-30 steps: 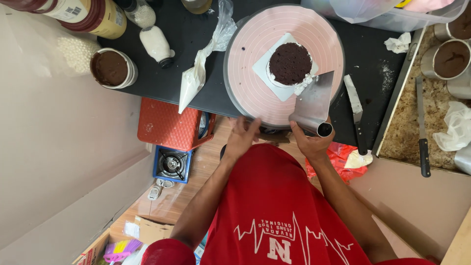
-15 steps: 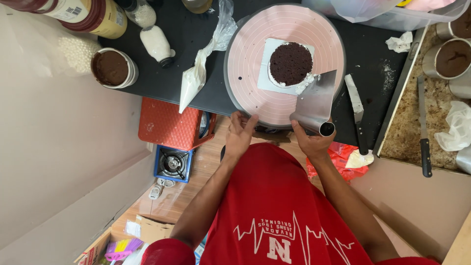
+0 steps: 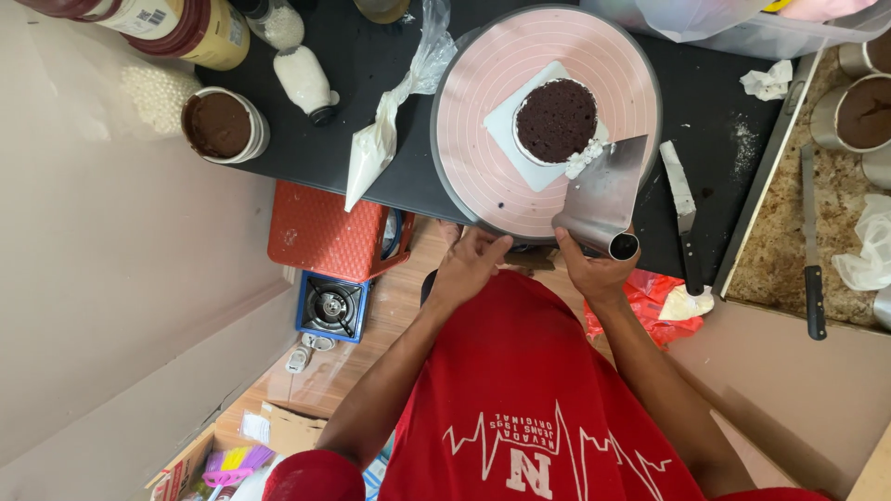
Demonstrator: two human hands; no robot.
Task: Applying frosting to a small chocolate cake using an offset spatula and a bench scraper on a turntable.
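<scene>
The right hand [image 3: 594,269] has its fingers wrapped round the tubular handle of a metal scraper [image 3: 603,197] — the flat blade stands up from the grip, its top edge touching the white cream at the side of a small dark chocolate cake [image 3: 555,119]. The left hand [image 3: 469,264] sits at the near rim of the pink turntable [image 3: 473,139], fingers curled and pressed against the edge. The cake stands on a white square board near the middle of the turntable, which rests on the black desk [image 3: 390,186]. Left of the turntable lies a white piping bag [image 3: 371,153]; further left stands a tub of brown cream [image 3: 221,125]. Right of the scraper, a spatula smeared with cream [image 3: 682,209] lies on the desk — well apart from both hands.
</scene>
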